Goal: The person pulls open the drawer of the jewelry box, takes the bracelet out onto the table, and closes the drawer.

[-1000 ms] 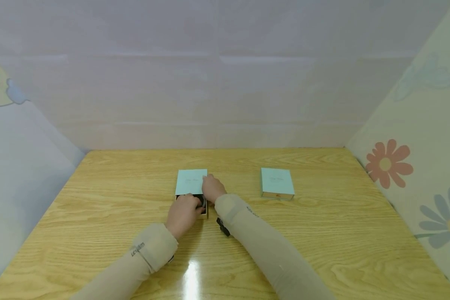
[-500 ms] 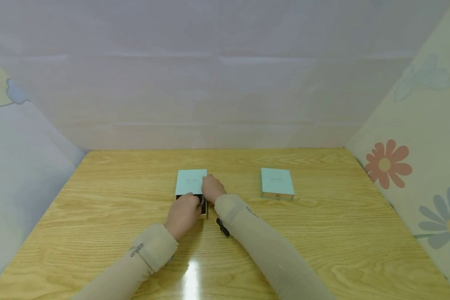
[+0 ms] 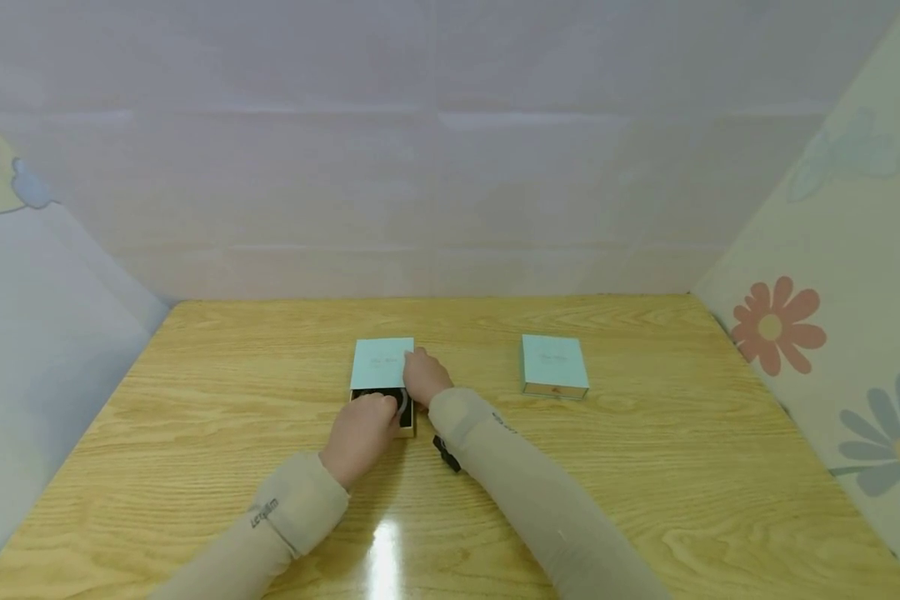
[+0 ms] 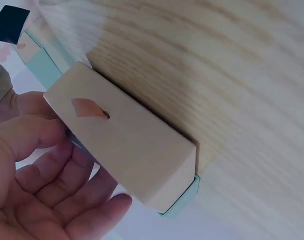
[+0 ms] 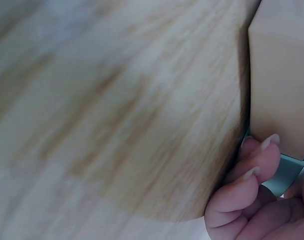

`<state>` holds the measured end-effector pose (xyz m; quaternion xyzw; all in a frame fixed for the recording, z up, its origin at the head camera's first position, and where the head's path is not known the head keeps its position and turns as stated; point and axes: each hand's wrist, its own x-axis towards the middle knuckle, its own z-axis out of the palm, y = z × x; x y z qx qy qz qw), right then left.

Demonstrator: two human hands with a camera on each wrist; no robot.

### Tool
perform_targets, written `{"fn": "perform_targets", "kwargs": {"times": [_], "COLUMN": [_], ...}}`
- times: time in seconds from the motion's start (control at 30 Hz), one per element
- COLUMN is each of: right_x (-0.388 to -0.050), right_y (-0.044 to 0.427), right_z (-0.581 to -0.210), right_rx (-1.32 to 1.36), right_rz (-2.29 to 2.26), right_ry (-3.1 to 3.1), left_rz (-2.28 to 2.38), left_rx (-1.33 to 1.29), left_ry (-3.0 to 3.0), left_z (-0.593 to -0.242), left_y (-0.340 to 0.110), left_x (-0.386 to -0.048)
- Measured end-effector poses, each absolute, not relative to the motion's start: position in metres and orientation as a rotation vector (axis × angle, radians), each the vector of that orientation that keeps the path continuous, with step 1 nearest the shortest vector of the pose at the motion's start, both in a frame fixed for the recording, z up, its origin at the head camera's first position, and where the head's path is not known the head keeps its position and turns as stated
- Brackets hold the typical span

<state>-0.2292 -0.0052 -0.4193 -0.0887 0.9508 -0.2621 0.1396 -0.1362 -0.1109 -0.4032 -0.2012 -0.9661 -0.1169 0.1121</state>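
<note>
In the head view, a pale turquoise box sleeve (image 3: 382, 363) lies left of centre, its drawer (image 3: 407, 432) pulled out toward the person. Inside the dark-lined drawer is a grey ring-shaped item (image 3: 402, 401), partly hidden. The left hand (image 3: 362, 435) is over the drawer's open top; the left wrist view has its loosely bent fingers (image 4: 67, 180) beside the cream drawer front (image 4: 122, 135), which bears an orange tab (image 4: 88, 107). Along the sleeve's right edge, the right hand (image 3: 427, 377) holds the box, fingers curled against its side (image 5: 246, 175) in the right wrist view.
A second turquoise box (image 3: 554, 363), shut, sits farther right on the wooden table (image 3: 682, 467). A black device (image 3: 446, 454) shows at the right wrist. Pale sheets (image 3: 435, 167) stand behind and at both sides, with printed flowers (image 3: 778, 327) at the right.
The left hand has drawn back slightly toward the person, uncovering more of the drawer and the ring-shaped item. The right hand and both boxes stay in place.
</note>
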Motion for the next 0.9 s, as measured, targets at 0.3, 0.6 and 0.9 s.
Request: {"fn": "perform_targets", "kwargs": {"times": [0.3,0.6,0.9], "right_x": [-0.2318,-0.2305,-0.2298], "right_y": [-0.0046,-0.0046,-0.0043], "right_z": [-0.4199,-0.4192,-0.4194], "right_rx": [-0.306,-0.302,-0.271], "right_rz": [-0.691,-0.700,-0.715], "right_ry": [2.761,2.759,2.753], "left_rz": [-0.304,-0.357,-0.342], "left_rx": [-0.617,-0.611,-0.616], "left_ry": [-2.780,-2.829,-2.790], "left_z": [-0.4031,-0.4009,-0.4005], "left_y": [-0.1136,-0.1155,-0.1208], "left_x": [-0.1343,-0.1335,-0.1273]}}
